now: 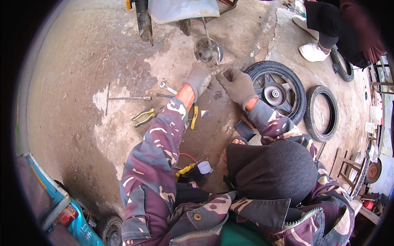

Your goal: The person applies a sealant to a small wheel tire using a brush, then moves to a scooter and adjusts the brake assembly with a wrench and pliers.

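Both my hands wear grey gloves and meet at a thin cable or rod end just below a round metal hub (208,51) on the concrete floor. My left hand (200,78) pinches that thin part with its fingertips. My right hand (237,85) is closed beside it, fingertips touching the same spot. What exactly sits between the fingers is too small to make out. My camouflage sleeves reach in from the lower edge, and my dark trouser knee (271,168) fills the lower right.
A wheel with tyre (279,92) and a loose tyre (322,112) lie right. A T-handle wrench (123,98), spanner (168,87), yellow-handled pliers (143,117) and a yellow screwdriver (194,116) lie left. Another person's shoes (312,52) stand top right. A blue vehicle part (61,205) is bottom left.
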The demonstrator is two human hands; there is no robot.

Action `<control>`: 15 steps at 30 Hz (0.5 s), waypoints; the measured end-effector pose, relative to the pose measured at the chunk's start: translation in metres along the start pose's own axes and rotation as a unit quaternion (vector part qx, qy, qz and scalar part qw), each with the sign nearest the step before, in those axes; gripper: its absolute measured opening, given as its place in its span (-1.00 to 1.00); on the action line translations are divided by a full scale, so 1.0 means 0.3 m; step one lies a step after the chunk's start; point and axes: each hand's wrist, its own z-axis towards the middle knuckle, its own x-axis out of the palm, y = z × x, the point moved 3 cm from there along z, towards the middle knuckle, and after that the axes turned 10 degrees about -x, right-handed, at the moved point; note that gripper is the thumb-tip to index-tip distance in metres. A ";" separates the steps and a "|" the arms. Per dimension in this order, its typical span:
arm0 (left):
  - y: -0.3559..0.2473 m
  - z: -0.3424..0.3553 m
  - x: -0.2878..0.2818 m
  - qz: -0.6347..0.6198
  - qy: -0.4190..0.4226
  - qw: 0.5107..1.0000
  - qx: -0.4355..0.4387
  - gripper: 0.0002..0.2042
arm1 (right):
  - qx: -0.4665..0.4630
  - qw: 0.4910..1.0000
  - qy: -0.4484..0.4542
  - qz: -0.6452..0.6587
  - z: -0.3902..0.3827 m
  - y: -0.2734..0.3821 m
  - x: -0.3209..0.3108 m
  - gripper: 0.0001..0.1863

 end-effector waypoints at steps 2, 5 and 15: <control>-0.006 -0.003 0.002 0.004 -0.011 1.000 -0.007 -0.72 | 0.002 0.999 -0.001 0.036 -0.001 -0.005 0.000 -0.47; -0.002 -0.003 0.002 -0.042 0.004 0.999 -0.018 -0.73 | 0.074 0.970 0.050 0.226 0.003 -0.043 0.004 -0.46; 0.003 0.012 -0.005 0.009 -0.014 1.000 0.011 -0.70 | 0.146 0.939 0.106 0.291 0.012 -0.063 0.044 -0.47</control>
